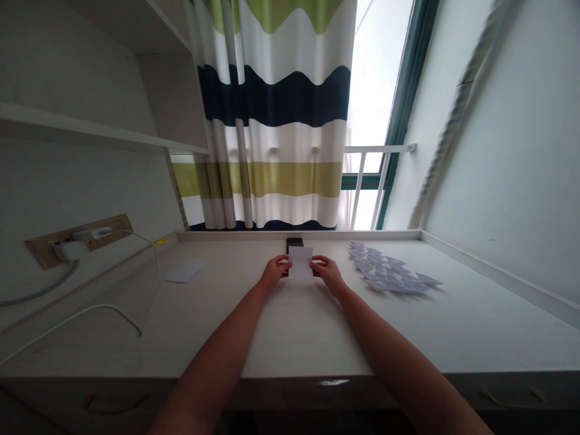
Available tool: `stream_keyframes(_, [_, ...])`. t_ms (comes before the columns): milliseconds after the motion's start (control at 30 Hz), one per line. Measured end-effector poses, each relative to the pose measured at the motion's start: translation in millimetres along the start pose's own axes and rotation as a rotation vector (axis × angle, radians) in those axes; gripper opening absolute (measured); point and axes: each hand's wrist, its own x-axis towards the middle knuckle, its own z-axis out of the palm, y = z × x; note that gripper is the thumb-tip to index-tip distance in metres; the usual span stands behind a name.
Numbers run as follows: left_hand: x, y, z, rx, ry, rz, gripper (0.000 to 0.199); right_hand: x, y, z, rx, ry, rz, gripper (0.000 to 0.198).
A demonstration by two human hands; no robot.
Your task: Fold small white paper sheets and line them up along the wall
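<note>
A small white sheet of paper [301, 264] is held up over the middle of the desk. My left hand [275, 270] pinches its left edge between thumb and fingers. On the opposite edge, my right hand [328, 271] grips the sheet the same way. Behind the paper lies a dark phone [295, 241], partly covered by it. To the right of my right hand sits a cluster of folded white paper pieces [385, 269] with pointed ends. Further left, a flat stack of white paper [186, 270] rests on the desk.
A white cable [151, 290] runs over the desk's left side from a charger in the wall socket strip [81, 237]. A small yellow item [161, 240] lies near the back left. Raised edging [254, 235] borders the desk, with a striped curtain [281, 96] behind it.
</note>
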Motion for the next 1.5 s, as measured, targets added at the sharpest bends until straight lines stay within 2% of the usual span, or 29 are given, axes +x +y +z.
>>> stream_keyframes(167, [-2,3,1,-0.058,0.001,-0.01,0.023,-1,-3,0,0.033,-0.025,0.018,0.023])
stream_keyframes(333, [-3,4,0,-0.073,-0.042,0.022,0.015,-2,-1,-1,-0.013,-0.092,-0.031,0.017])
stream_keyframes(533, [-6,6,-1,-0.112,-0.076,-0.008,0.026,-1,4,-2,-0.088,-0.09,-0.046,0.014])
stream_keyframes(700, [-6,5,2,0.017,-0.081,0.009,0.028,-2,2,0,-0.13,-0.073,-0.016,0.014])
stream_keyframes(867, [-4,1,4,0.214,-0.083,0.155,0.051,-3,0,3,-0.167,-0.07,-0.014,0.02])
stream_keyframes(1000, [-6,1,4,0.405,-0.119,0.349,0.055,-5,-1,4,-0.237,-0.136,-0.017,0.024])
stream_keyframes(1100, [-7,3,5,0.475,-0.112,0.425,0.055,-5,0,5,-0.271,-0.187,-0.051,0.02])
stream_keyframes(1167, [-6,5,6,0.435,-0.07,0.413,0.054,-3,1,6,-0.25,-0.174,-0.059,0.019])
stream_keyframes(1267, [-5,9,8,0.29,-0.017,0.314,0.048,-2,1,5,-0.147,-0.122,-0.035,0.023])
stream_keyframes(1400, [-7,12,12,0.156,-0.08,0.17,0.03,-4,-2,6,-0.01,-0.088,0.018,0.027])
stream_keyframes(1500, [-8,11,13,0.112,-0.104,0.131,0.025,-6,-4,8,0.034,-0.093,0.026,0.028])
